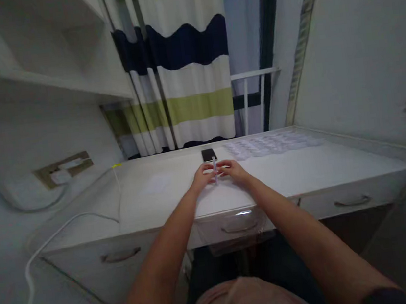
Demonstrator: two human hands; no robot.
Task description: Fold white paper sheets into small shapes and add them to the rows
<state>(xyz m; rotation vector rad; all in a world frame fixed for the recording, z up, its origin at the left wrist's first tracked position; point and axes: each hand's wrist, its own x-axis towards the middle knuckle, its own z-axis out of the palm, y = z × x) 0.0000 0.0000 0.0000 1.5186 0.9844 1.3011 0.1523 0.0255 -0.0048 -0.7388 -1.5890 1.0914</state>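
A thin, pale, flat piece (215,171), seen edge-on, stands upright above the desk between my hands. Its exact kind is too small to make out. My left hand (202,176) grips it from the left, fingers and thumb closed on its edge. From the right, the fingers of my right hand (232,170) pinch the same piece. Just behind it, a dark phone-like slab (209,154) lies flat on the white desk (179,199).
Many small clear or whitish pieces (272,143) lie in rows at the back right. A faint pale sheet (157,183) rests left of my hands. Clear plastic (230,222) hangs over the front edge. A white cable (81,215) crosses the left side; a shelf (43,87) overhangs there.
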